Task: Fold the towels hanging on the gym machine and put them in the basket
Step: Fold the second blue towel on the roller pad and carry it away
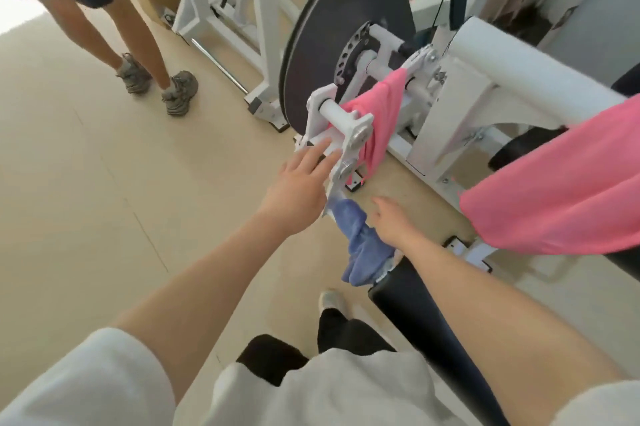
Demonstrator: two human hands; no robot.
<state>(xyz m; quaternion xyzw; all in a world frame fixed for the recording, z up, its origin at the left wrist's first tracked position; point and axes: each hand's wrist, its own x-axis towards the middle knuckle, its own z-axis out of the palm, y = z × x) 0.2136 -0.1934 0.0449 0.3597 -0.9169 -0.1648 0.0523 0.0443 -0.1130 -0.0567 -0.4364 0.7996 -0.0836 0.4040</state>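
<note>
Fingers (318, 151) of the left hand (298, 197) are being stretched out, released, toward the pink towel (372, 120) draped on the machine's white bar (337, 112); the right hand (393, 221) is being held loose beside the hanging blue towel (360, 245). Taking-down is apparently being started; a pinch is needed next.

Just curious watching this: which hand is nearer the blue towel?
Right. The right hand sits against the blue towel, at its right edge. The left hand is up and to its left, fingers stretched toward the white machine bracket.

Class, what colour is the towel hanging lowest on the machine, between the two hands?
Blue towel, seen in the head view.
</note>
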